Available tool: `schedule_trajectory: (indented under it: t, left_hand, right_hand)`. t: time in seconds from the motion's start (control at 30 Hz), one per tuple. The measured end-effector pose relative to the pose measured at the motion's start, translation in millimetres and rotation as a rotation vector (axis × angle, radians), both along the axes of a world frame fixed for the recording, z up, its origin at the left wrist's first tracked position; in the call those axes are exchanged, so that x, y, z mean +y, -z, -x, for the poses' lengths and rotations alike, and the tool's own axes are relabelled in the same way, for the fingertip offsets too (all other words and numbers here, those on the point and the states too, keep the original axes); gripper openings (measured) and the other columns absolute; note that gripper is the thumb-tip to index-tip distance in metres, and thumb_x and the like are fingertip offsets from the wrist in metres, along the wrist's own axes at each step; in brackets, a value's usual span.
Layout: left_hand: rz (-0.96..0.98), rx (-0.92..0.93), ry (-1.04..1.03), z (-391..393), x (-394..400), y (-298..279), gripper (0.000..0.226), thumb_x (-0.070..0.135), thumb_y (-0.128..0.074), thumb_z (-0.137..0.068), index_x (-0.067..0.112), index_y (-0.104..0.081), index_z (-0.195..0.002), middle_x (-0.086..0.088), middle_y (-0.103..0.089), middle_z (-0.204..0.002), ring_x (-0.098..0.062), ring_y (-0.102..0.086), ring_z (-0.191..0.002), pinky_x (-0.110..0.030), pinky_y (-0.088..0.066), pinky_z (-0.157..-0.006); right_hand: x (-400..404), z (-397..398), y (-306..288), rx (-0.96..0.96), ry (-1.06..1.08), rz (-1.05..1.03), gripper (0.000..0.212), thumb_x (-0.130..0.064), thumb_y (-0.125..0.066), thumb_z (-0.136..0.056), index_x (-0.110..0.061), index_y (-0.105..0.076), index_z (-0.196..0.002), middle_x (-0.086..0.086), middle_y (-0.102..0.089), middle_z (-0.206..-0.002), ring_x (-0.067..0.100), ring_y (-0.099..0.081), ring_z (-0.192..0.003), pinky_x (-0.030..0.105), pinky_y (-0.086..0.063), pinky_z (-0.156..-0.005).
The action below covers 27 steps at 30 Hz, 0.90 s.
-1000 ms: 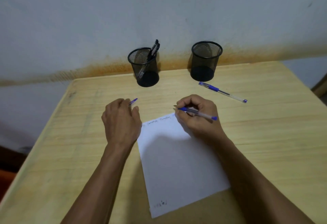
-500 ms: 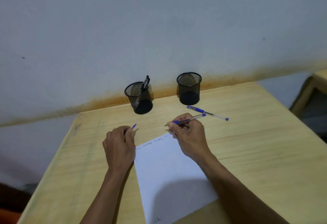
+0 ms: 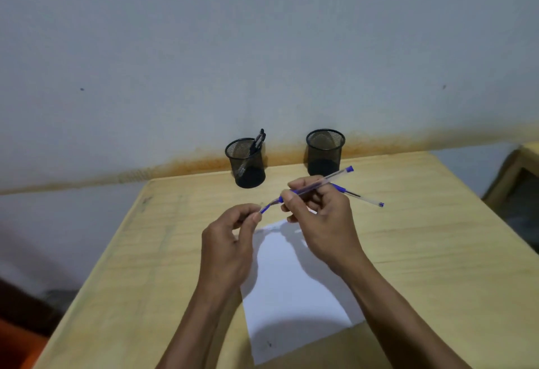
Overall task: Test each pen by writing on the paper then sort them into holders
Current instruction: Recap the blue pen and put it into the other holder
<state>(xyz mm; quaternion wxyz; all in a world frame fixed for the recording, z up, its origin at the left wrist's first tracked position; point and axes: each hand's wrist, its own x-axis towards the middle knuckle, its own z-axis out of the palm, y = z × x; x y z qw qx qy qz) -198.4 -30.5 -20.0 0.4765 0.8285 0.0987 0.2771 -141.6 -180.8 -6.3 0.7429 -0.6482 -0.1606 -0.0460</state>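
Here we have the blue pen (image 3: pixel 309 189) pinched in our right hand (image 3: pixel 320 217), lifted clear above the top edge of the paper (image 3: pixel 294 287), its long axis running from the blue end plug up and to the right, near the empty mesh holder (image 3: pixel 325 151), down and to the left toward the tip. That tip end points straight at our left hand (image 3: pixel 226 249), whose fingertips (image 3: pixel 257 217) close on a small blue cap (image 3: pixel 265 209) right at the nib, so the next move looks like a short push along that axis to seat the cap. The pen is slim, with a clear barrel and a blue grip. A second blue pen (image 3: pixel 360 196) lies on the wooden table (image 3: pixel 437 252) just behind our right hand, untested as far as we can judge. The left mesh holder (image 3: pixel 246 163) already holds dark pens.
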Motion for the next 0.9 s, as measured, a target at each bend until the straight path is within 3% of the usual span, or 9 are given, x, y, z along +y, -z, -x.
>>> schedule_trajectory:
  t: [0.2,0.37,0.5,0.73,0.83,0.9]
  left_hand:
    - [-0.013,-0.015,0.050,14,-8,-6,0.013,0.016,-0.067,-0.091,0.025,-0.074,-0.095,0.016,-0.073,-0.092,0.001,-0.066,-0.090,-0.007,-0.045,-0.068]
    - [-0.039,-0.025,0.106,22,-15,-15,0.022,0.016,-0.066,-0.091,0.037,-0.070,-0.093,0.020,-0.072,-0.091,0.003,-0.065,-0.091,-0.008,-0.045,-0.066]
    - [-0.065,-0.060,0.098,22,-16,-19,0.027,0.011,-0.068,-0.089,0.038,-0.070,-0.088,0.017,-0.072,-0.086,-0.002,-0.066,-0.087,-0.016,-0.049,-0.066]
    - [-0.063,-0.017,0.083,19,-14,-22,0.018,0.016,-0.071,-0.088,0.033,-0.074,-0.089,0.018,-0.073,-0.085,-0.001,-0.068,-0.085,-0.021,-0.052,-0.068]
    - [-0.096,0.002,0.036,19,-12,-24,0.013,0.016,-0.070,-0.088,0.029,-0.074,-0.089,0.017,-0.072,-0.080,0.000,-0.065,-0.082,-0.012,-0.047,-0.061]
    - [-0.145,0.015,0.003,19,-10,-26,0.011,0.015,-0.071,-0.087,0.026,-0.073,-0.087,0.017,-0.070,-0.078,0.001,-0.063,-0.083,-0.006,-0.042,-0.061]
  right_hand:
    - [-10,7,-3,-0.024,0.052,0.062,0.008,-0.017,-0.076,-0.091,-0.016,-0.069,-0.094,0.000,-0.076,-0.087,0.015,-0.073,-0.084,0.042,-0.063,-0.075]
    - [-12,13,-4,-0.022,-0.016,0.162,0.006,-0.020,-0.077,-0.090,-0.021,-0.072,-0.088,-0.011,-0.076,-0.083,0.007,-0.071,-0.083,0.040,-0.062,-0.078]
    - [-11,14,-4,0.040,-0.041,0.106,0.007,-0.021,-0.079,-0.089,-0.018,-0.075,-0.084,-0.009,-0.077,-0.083,0.005,-0.071,-0.086,0.041,-0.059,-0.082]
    - [-9,17,-7,0.195,-0.056,0.059,0.013,-0.029,-0.081,-0.086,-0.017,-0.077,-0.092,-0.008,-0.079,-0.084,0.002,-0.070,-0.081,0.030,-0.058,-0.070]
    - [-17,20,-1,0.258,0.157,0.008,0.025,-0.036,-0.081,-0.084,-0.023,-0.070,-0.102,-0.005,-0.074,-0.087,0.008,-0.069,-0.076,0.030,-0.057,-0.070]
    - [-25,23,7,-0.003,0.375,0.181,0.021,-0.026,-0.081,-0.087,-0.025,-0.066,-0.102,-0.005,-0.068,-0.089,0.007,-0.063,-0.072,0.022,-0.053,-0.068]
